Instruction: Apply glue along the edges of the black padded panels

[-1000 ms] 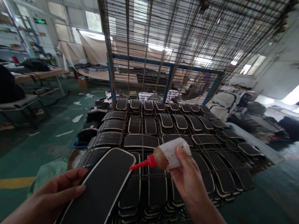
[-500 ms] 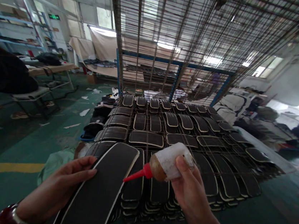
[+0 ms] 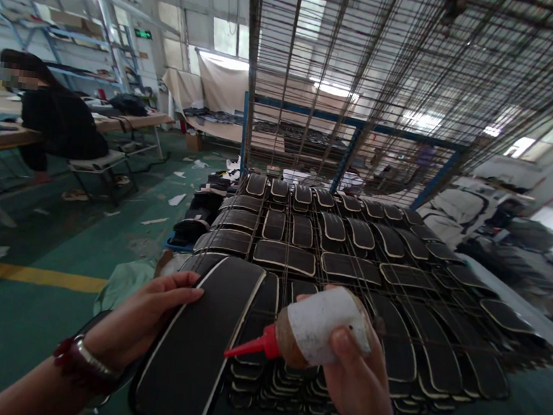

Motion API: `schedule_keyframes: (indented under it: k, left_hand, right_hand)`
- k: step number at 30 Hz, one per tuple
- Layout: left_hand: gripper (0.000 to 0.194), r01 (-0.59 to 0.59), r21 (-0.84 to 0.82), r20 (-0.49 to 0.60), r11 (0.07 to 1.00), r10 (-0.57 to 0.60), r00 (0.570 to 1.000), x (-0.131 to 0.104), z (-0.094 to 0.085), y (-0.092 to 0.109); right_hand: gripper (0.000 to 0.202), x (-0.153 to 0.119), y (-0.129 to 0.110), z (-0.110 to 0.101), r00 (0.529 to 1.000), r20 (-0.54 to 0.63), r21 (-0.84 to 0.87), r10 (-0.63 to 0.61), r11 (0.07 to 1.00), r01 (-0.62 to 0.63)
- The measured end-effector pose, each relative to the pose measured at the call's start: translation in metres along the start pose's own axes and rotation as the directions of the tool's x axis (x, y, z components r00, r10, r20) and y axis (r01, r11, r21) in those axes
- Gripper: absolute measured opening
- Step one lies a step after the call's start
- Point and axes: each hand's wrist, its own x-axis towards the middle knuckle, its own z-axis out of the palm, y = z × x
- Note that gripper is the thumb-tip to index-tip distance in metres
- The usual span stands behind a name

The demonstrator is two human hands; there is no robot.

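Note:
My left hand (image 3: 155, 310) grips the left edge of a long black panel (image 3: 201, 339) with rounded corners and a pale line running just inside its rim. The fingers are closed on that edge, the thumb lying on top. In my right hand (image 3: 358, 370) is a squeeze bottle (image 3: 320, 326) with a white wrap, brownish contents and a red pointed nozzle (image 3: 253, 345). The bottle is tilted to the left, its nozzle tip at the pale line on the panel's right side. Whether the tip touches cannot be made out.
Similar black panels (image 3: 285, 257) lie in rows and stacked layers on a wire rack, with raised wire grids (image 3: 373, 59) above. A person in black (image 3: 67, 120) sits at a table on the left. Paper scraps litter the green floor (image 3: 63, 323). White bundles (image 3: 461, 205) are piled right.
The nozzle has moved down along the panel's right edge, toward me. The panel now shows its near end. The view has swung left, bringing more of the seated person into sight.

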Motion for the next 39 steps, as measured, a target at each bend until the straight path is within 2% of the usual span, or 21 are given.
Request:
schedule_keyframes:
  k: [3, 11, 16, 22, 27, 32, 34, 39]
  left_hand:
    - [0.021, -0.059, 0.119, 0.035, 0.991, 0.056, 0.998, 0.003, -0.002, 0.001]
    - [0.016, -0.112, 0.117, -0.054, 0.987, 0.119, 0.991, -0.001, -0.001, 0.008]
    - [0.012, -0.163, 0.069, -0.090, 0.984, 0.169, 0.982, -0.001, -0.007, 0.011]
    - [0.020, -0.205, -0.035, -0.161, 0.978, 0.197, 0.967, -0.004, -0.010, 0.008]
    - [0.020, -0.189, -0.105, -0.210, 0.976, 0.164, 0.964, -0.012, -0.010, 0.005]
    - [0.025, -0.212, -0.134, -0.174, 0.968, 0.188, 0.967, -0.015, -0.015, -0.002]
    - [0.026, -0.215, -0.144, -0.197, 0.966, 0.185, 0.963, -0.016, -0.014, -0.004]
    - [0.028, -0.217, -0.250, -0.246, 0.944, 0.154, 0.957, -0.015, -0.013, -0.007]
  right_hand:
    - [0.047, -0.004, 0.003, -0.003, 0.999, 0.038, -0.012, 0.007, 1.000, -0.006]
    - [0.058, -0.009, 0.010, -0.002, 0.997, 0.075, -0.016, 0.032, 0.999, -0.031]
    - [0.060, -0.007, 0.012, 0.001, 0.999, 0.008, 0.032, 0.048, 0.998, -0.049]
    - [0.051, 0.002, 0.011, 0.001, 1.000, 0.020, 0.081, -0.007, 0.997, 0.006]
    - [0.050, 0.006, 0.012, -0.002, 0.999, -0.026, 0.085, -0.041, 0.995, 0.043]
    - [0.051, 0.011, 0.012, 0.000, 0.994, -0.053, 0.084, -0.091, 0.992, 0.095]
    - [0.051, 0.012, 0.011, 0.001, 0.992, -0.057, 0.078, -0.111, 0.990, 0.115]
    - [0.051, 0.012, 0.009, 0.002, 0.996, -0.029, 0.078, -0.082, 0.993, 0.084]
